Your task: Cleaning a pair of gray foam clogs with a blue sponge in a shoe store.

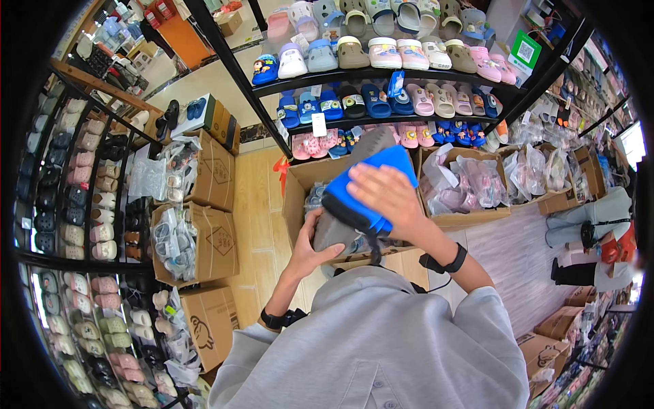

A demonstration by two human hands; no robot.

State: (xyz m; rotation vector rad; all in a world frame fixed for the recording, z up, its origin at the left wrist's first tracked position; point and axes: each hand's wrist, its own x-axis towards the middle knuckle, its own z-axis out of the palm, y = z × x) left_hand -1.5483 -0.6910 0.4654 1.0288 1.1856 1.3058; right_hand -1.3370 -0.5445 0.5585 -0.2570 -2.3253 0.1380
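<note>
A grey fabric item, perhaps a cushion or pouch [330,234], is held before my chest by my left hand [314,245], its thumb and fingers around the lower left end. A blue fabric piece with a black edge [368,189] lies over the middle of the grey item. My right hand [380,197] rests flat on the blue piece with the fingers stretched; whether it grips the fabric cannot be told. A dark cord hangs below the grey item. Beneath both hands stands an open cardboard box [294,204] with plastic-wrapped goods.
Shelves of clogs and slippers [352,53] rise ahead, with a green sign bearing a printed code [524,50]. Open boxes of bagged footwear [465,220] stand at the right, stacked cardboard boxes [217,243] at the left beside a shoe rack [76,204]. Other people [595,220] are at far right.
</note>
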